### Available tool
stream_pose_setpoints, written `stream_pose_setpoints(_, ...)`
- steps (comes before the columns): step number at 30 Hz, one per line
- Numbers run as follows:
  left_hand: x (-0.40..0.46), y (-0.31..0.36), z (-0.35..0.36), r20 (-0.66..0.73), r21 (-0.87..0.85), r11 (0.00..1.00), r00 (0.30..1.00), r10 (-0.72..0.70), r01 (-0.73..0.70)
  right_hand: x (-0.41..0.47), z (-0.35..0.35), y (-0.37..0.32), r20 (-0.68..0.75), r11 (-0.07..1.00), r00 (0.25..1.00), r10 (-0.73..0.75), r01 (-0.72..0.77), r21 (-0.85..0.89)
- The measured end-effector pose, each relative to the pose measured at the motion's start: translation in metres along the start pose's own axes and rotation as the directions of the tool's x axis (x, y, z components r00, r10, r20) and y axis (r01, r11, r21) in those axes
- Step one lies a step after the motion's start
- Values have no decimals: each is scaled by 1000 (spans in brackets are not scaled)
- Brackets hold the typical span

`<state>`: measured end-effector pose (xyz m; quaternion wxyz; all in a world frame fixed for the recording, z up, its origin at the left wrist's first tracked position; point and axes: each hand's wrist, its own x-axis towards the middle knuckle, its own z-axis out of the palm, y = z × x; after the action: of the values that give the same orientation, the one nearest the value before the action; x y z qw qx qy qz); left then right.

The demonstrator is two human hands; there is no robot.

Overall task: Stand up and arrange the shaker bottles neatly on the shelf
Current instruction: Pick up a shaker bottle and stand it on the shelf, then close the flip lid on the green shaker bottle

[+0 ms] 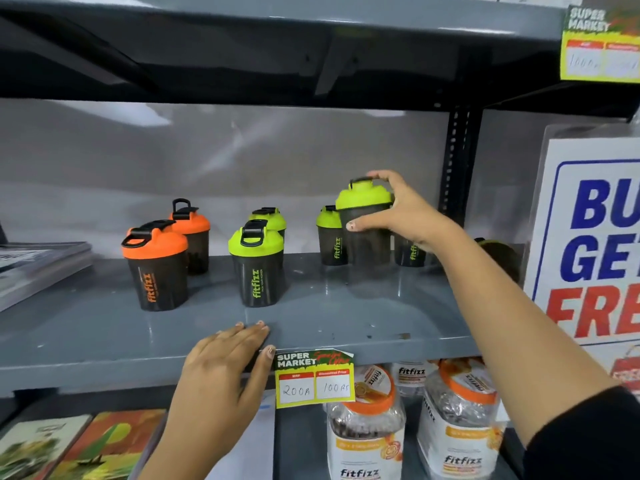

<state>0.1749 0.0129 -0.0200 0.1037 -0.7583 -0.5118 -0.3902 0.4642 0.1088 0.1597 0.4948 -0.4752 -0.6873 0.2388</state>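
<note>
Several dark shaker bottles stand on the grey shelf (346, 317). Two orange-lidded ones, front (156, 265) and back (192, 233), are on the left. Two green-lidded ones stand in the middle, front (258, 265) and behind it (272, 218). My right hand (398, 209) grips a green-lidded shaker (363, 220) by its lid and side, upright, at the shelf's right. Another green-lidded shaker (329, 237) stands just left of it, and one more (410, 252) is partly hidden behind my wrist. My left hand (225, 365) rests flat on the shelf's front edge, holding nothing.
A price tag (313, 379) hangs from the shelf edge. Fitfizz jars (367, 424) fill the lower shelf at right, books (69, 448) at left. A large promo sign (588, 237) stands at right, a stack of magazines (34, 265) at far left. An upper shelf (277, 26) hangs overhead.
</note>
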Motion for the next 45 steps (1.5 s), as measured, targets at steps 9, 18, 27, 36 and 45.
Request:
stream_pose_setpoints(9,-2,-2,1,3,32,999,1000,18,-18,-8,39,44,5,999,999,-37,37,36)
stream_pose_setpoints(18,-2,-1,1,3,14,1000,1000,15,-15,-10,44,51,61,998,997,-47,50,-45)
stream_pose_setpoints(27,-4,-1,2,14,0,1000,1000,13,-13,-11,36,44,99,980,995,34,-13,-199)
stream_pose_setpoints(36,-4,-3,2,15,-4,1000,1000,21,-21,5,13,-9,199,688,948,248,-28,-725)
stream_pose_setpoints(45,-5,-5,4,8,-5,1000,1000,14,-14,30,14,-48,424,680,885,192,191,-708)
